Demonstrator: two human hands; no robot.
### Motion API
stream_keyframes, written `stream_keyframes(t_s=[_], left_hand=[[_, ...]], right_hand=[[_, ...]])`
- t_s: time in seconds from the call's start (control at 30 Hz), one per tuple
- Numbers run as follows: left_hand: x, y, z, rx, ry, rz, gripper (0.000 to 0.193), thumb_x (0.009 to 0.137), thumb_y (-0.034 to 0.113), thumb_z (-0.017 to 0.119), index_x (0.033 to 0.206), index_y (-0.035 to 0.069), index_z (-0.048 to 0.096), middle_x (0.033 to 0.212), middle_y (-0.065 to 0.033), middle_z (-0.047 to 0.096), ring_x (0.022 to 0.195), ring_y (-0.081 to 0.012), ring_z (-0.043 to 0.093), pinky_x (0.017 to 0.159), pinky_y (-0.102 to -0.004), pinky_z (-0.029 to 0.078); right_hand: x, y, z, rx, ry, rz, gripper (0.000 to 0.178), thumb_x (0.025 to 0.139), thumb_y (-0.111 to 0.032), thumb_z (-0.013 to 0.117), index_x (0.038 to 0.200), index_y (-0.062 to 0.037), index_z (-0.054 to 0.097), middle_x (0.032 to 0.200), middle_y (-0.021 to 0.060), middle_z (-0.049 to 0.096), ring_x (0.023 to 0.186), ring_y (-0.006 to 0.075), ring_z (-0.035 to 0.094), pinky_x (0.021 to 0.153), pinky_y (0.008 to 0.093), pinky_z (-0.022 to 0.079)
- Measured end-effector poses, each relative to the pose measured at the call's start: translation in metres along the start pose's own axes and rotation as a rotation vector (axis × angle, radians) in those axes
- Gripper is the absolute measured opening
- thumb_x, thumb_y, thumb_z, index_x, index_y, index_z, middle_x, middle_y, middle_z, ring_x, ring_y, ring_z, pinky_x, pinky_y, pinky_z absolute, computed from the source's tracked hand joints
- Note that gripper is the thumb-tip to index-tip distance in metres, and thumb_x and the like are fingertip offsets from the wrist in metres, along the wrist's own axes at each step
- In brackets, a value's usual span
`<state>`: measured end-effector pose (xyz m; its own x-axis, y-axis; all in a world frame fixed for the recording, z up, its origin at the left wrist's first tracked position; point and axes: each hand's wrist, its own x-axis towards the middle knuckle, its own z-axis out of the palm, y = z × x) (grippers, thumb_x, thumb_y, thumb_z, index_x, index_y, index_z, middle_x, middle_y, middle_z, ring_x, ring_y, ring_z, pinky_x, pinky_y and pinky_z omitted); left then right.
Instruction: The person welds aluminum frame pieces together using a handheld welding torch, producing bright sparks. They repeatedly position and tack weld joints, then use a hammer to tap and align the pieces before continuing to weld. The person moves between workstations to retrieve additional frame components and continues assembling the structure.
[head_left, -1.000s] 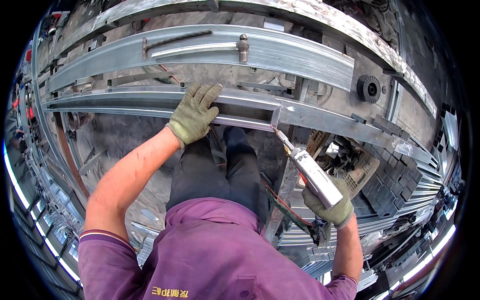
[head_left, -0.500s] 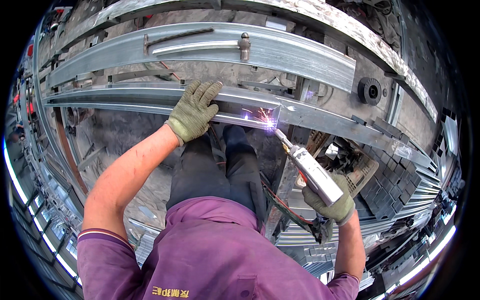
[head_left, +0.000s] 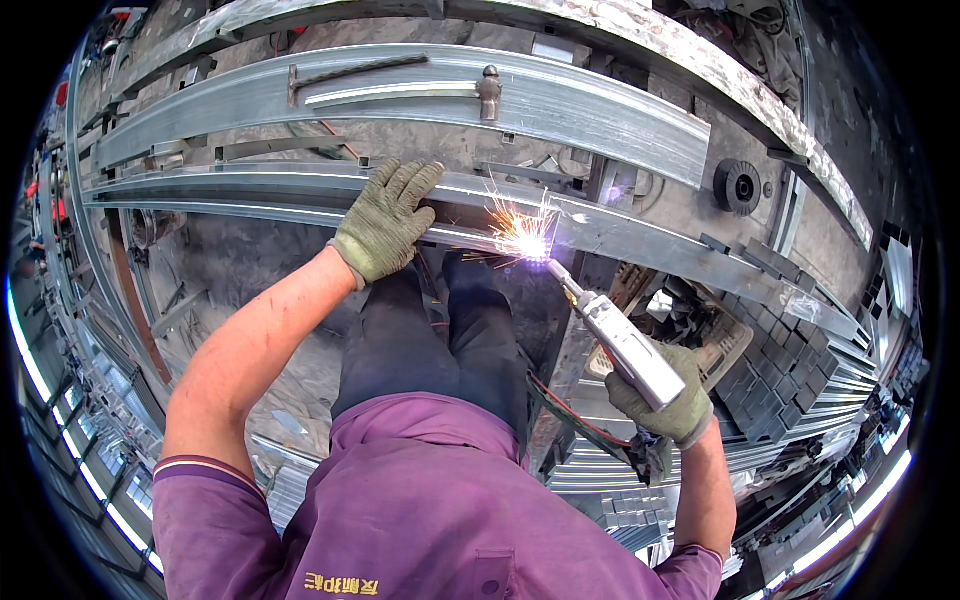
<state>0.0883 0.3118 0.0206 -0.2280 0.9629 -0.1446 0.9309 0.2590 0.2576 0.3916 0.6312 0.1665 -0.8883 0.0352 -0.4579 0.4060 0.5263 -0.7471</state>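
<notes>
My right hand (head_left: 668, 398), in a green knit glove, is closed round the white body of a handheld welding torch (head_left: 630, 347). The torch's metal nozzle meets a bright glow at the joint between an open steel channel (head_left: 255, 182) and a steel beam (head_left: 660, 243) that continues it to the right. Orange sparks (head_left: 522, 232) spray up and left from that spot, and glare hides the seam. Left of the sparks, my gloved left hand (head_left: 388, 222) lies across the channel, fingers stretched toward its far edge and thumb apart.
Beyond the channel, a wide steel plank (head_left: 580, 95) carries a ball-peen hammer (head_left: 488, 92) and a rod-handled hammer (head_left: 360, 69). A black spool (head_left: 740, 187) sits at right. Stacked metal tubes (head_left: 785, 375) and a crate of scraps (head_left: 728, 345) lie right of the torch. Hoses (head_left: 590, 430) trail below it.
The sparks have grown into a larger, brighter spray, reaching higher and farther left. The torch tip has barely shifted, and my left hand stays in the same place on the channel.
</notes>
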Motion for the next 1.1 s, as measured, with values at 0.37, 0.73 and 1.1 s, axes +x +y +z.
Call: stream_keyframes(t_s=[0.37,0.73,1.1], left_hand=[[0.0,0.0,-0.001,-0.003,0.007,-0.01,0.049,0.06,0.023,0.087,0.104,0.01,0.07,0.169,-0.0169,0.043,0.157,-0.0402,0.039,0.135,-0.0591,0.025],[-0.001,0.0,0.002,0.019,0.003,-0.004,0.049,0.062,0.025,0.087,0.105,0.01,0.071,0.17,-0.0173,0.042,0.158,-0.0389,0.038,0.135,-0.0585,0.023],[-0.001,0.001,-0.001,0.035,-0.025,-0.012,0.044,0.064,0.024,0.085,0.102,0.009,0.07,0.167,-0.0182,0.045,0.156,-0.0401,0.039,0.135,-0.0588,0.024]], right_hand=[[-0.002,0.0,0.002,0.003,0.021,-0.014,0.032,0.083,-0.019,0.082,0.111,-0.0063,0.073,0.087,0.0118,0.071,0.074,0.0366,0.072,0.068,0.043,0.059],[-0.005,0.0,0.003,-0.067,0.051,-0.052,0.03,0.083,-0.017,0.081,0.111,-0.0072,0.075,0.086,0.0112,0.07,0.073,0.0365,0.072,0.065,0.0434,0.059],[-0.01,0.004,0.005,-0.054,0.056,-0.066,0.031,0.082,-0.015,0.082,0.112,-0.0066,0.076,0.091,0.0112,0.072,0.075,0.0349,0.073,0.065,0.0427,0.059]])
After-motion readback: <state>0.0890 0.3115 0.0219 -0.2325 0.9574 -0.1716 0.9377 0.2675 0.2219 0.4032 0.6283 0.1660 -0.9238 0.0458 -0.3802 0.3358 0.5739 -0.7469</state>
